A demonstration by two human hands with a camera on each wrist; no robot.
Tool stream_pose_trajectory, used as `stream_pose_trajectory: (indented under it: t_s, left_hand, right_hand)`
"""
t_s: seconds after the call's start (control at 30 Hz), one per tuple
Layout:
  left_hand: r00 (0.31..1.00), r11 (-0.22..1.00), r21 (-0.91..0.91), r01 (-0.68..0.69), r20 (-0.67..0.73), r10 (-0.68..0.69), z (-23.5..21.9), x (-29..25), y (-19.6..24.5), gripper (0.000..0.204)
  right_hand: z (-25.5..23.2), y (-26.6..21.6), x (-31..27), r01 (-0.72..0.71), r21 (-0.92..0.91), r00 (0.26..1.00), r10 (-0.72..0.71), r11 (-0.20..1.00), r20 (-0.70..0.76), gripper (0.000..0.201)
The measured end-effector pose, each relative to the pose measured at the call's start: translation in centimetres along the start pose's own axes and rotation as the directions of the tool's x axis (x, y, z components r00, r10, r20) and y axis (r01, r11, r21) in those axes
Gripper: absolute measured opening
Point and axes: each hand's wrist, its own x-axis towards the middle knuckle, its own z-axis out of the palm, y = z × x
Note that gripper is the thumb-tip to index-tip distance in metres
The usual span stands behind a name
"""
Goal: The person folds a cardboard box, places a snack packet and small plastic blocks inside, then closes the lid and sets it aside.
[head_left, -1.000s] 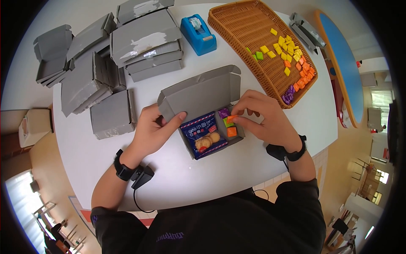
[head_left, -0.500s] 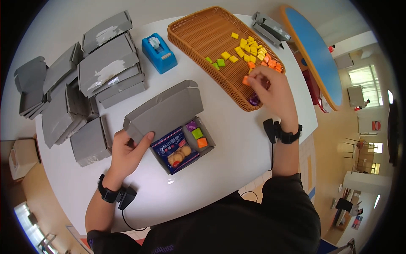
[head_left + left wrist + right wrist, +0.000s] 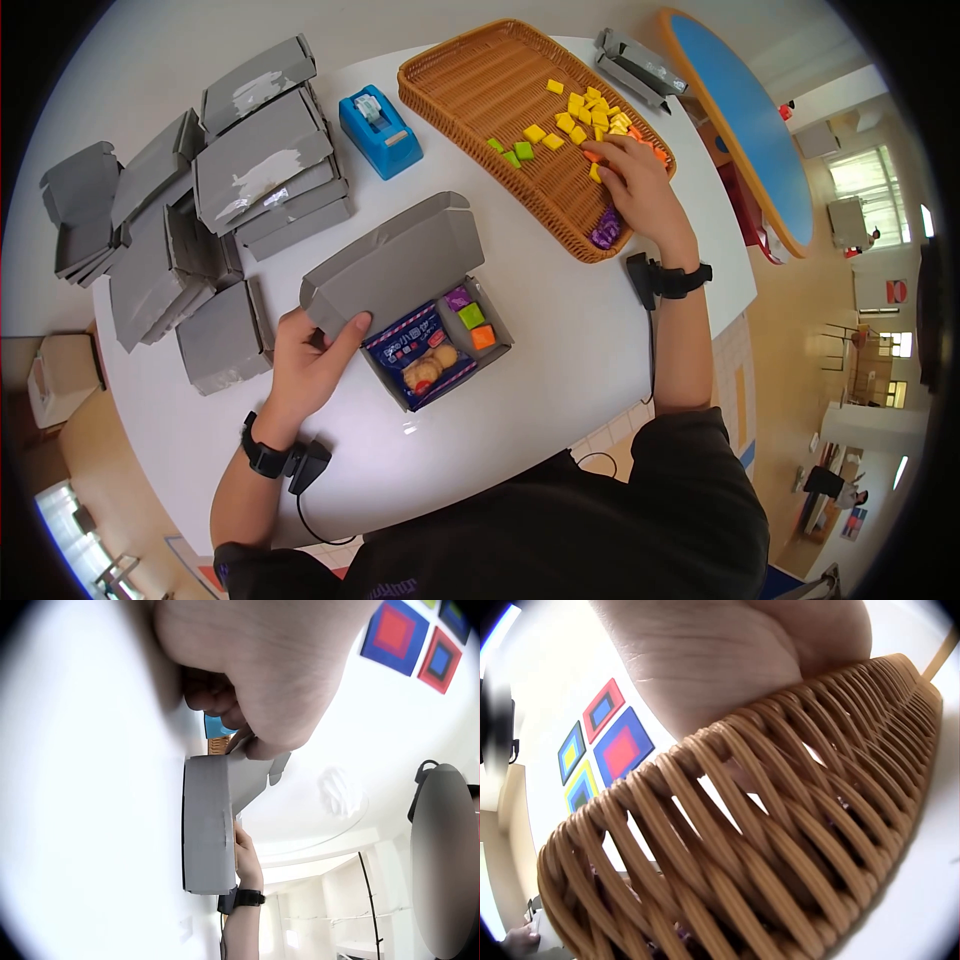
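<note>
An open grey box (image 3: pixel 492 300) lies on the white table, holding a blue cookie packet (image 3: pixel 408 345) beside a purple (image 3: pixel 457 298), a green (image 3: pixel 471 316) and an orange piece (image 3: pixel 483 337). My left hand (image 3: pixel 310 365) pinches the left end of its raised lid (image 3: pixel 395 258), thumb in front; the left wrist view shows that hand (image 3: pixel 262 667) above the box (image 3: pixel 208 825). Over the orange pieces (image 3: pixel 660 154) in the wicker basket (image 3: pixel 470 60), my right hand (image 3: pixel 645 190) reaches with bent, spread fingers. The basket wall (image 3: pixel 735 862) hides its fingertips in the right wrist view.
Yellow (image 3: pixel 578 112), green (image 3: pixel 523 151) and purple pieces (image 3: pixel 606 228) lie in the basket. Left of it stand a blue tape dispenser (image 3: pixel 380 135) and stacked grey boxes (image 3: pixel 262 165). Another grey box (image 3: pixel 640 68) sits beyond the basket, near a blue-topped table (image 3: pixel 745 120).
My right hand has moved from the open box to the basket. The orange piece it pinched is no longer visible at its fingers, which are more spread. My left hand still holds the lid.
</note>
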Motion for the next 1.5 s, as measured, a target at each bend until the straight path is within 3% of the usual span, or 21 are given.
stream_pose_trajectory:
  t_s: [0.03,0.23,0.33,0.4,0.43,0.5,0.53,0.6,0.67,0.77,0.87,0.97,1.07,1.17,1.23,1.27,1.3,1.37,1.5]
  left_hand:
    - [1.000,1.000,0.015,-0.006,0.006,0.006,-0.1,0.0,-0.1,0.013]
    - [1.000,0.999,0.049,-0.020,0.005,0.019,-0.1,0.1,-0.2,0.013]
    - [0.999,0.998,0.047,-0.037,0.029,0.036,-0.1,0.3,-0.3,0.014]
    - [0.998,0.995,0.072,-0.065,0.031,0.062,0.1,0.5,-0.2,0.014]
    - [0.997,0.993,0.088,-0.073,0.023,0.071,-0.1,0.4,-0.1,0.014]
    - [0.998,0.992,0.109,-0.065,0.014,0.064,-0.3,0.2,-0.4,0.014]
    - [0.998,0.991,0.121,-0.061,0.018,0.059,-0.3,0.2,-0.4,0.014]
    - [0.999,0.991,0.120,-0.053,0.018,0.051,-0.3,0.2,-0.4,0.015]
    - [0.999,0.995,0.091,-0.047,0.016,0.046,-0.2,0.2,-0.6,0.015]
    - [0.998,0.992,0.116,-0.057,0.026,0.054,-0.4,0.2,-0.7,0.014]
    - [0.999,0.993,0.108,-0.042,0.020,0.040,-0.3,0.2,-0.5,0.014]
    - [0.999,0.995,0.097,-0.030,0.023,0.028,-0.4,0.1,-0.8,0.015]
    - [1.000,0.997,0.073,-0.026,0.019,0.025,-0.2,0.1,-0.4,0.016]
    - [0.999,0.999,0.050,0.008,0.033,-0.010,-0.2,0.1,0.2,0.016]
    - [0.990,0.981,0.178,-0.080,0.128,0.058,-1.1,0.1,0.8,0.027]
    - [0.981,0.970,0.230,-0.073,0.192,0.029,-2.0,-0.2,1.5,0.035]
    - [0.967,0.957,0.282,-0.074,0.255,-0.001,-2.7,-0.3,2.6,0.043]
    - [0.895,0.920,0.391,0.013,0.406,-0.185,-4.3,-0.3,8.2,0.062]
    - [0.864,0.959,0.267,0.091,0.458,-0.210,-5.6,-0.6,8.4,0.076]
  right_hand:
    - [-0.3,-0.3,0.0,-0.047,-0.003,0.998,0.048,0.999,0.050,0.035]
    - [0.7,0.4,0.2,-0.077,0.020,0.996,0.078,0.997,-0.045,0.038]
    - [-0.6,-0.8,0.7,-0.049,0.058,0.979,0.059,0.997,-0.193,0.028]
    - [-1.9,-2.4,0.4,-0.106,0.480,0.965,0.206,0.871,-0.160,0.015]
    - [-3.1,-4.4,0.1,-0.093,0.636,0.985,0.163,0.766,-0.052,0.012]
    - [-3.9,-7.0,-1.5,-0.127,0.733,0.979,-0.034,0.669,0.202,0.013]
    - [-4.2,-8.8,-2.1,-0.079,0.719,0.938,-0.193,0.690,0.289,0.013]
    - [-4.7,-12.3,-2.3,0.004,0.691,0.775,-0.439,0.723,0.454,0.015]
    - [-3.2,-14.4,-3.5,0.141,0.685,0.777,-0.509,0.715,0.371,0.015]
    - [-2.2,-16.3,-4.7,0.181,0.590,0.833,-0.442,0.787,0.333,0.016]
    - [-1.6,-16.3,-4.9,0.209,0.495,0.830,-0.420,0.844,0.367,0.017]
    - [-0.3,-16.4,-4.6,0.439,0.400,0.858,-0.508,0.805,0.080,0.018]
    - [-0.4,-16.4,-4.3,0.417,0.368,0.891,-0.455,0.831,0.016,0.017]
    - [0.0,-15.7,-3.9,0.376,0.417,0.920,-0.385,0.827,-0.065,0.031]
    - [-0.3,-16.0,-3.7,0.202,0.546,0.972,-0.236,0.813,-0.007,0.040]
    - [-0.4,-16.1,-3.6,0.114,0.605,0.986,-0.167,0.788,0.031,0.044]
    - [-0.5,-15.8,-3.5,0.078,0.659,0.985,-0.161,0.748,0.067,0.049]
    - [-0.5,-15.1,-3.4,-0.006,0.757,0.981,-0.144,0.654,0.133,0.060]
    - [-0.8,-14.8,-3.2,0.001,0.810,0.956,-0.237,0.587,0.171,0.050]
